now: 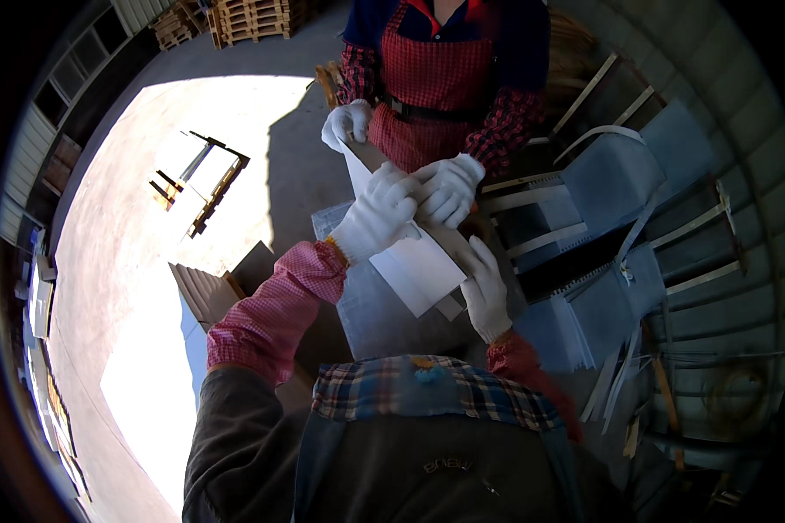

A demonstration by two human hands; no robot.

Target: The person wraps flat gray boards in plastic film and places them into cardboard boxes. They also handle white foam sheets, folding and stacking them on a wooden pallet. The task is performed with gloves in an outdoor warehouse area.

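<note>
White panel, left hand (gloved) — grip partly hidden

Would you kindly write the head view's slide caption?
Gloved left hand and right hand at a white panel, co-worker opposite.

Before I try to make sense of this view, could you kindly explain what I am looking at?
Of course. There is no robot here: a person wears a wide fisheye camera on the head, looking down, so straight edges bend toward the rim. The wearer's left hand and right hand, both in white gloves, come in from below. The left is curled over a white and grey piece; its exact grip is hidden. The right is at the piece's right edge. A co-worker faces them, also gloved. Beneath is a pale grey surface; whether the piece rests on it is unclear. Bluish-grey sheets lie to the right.
</note>
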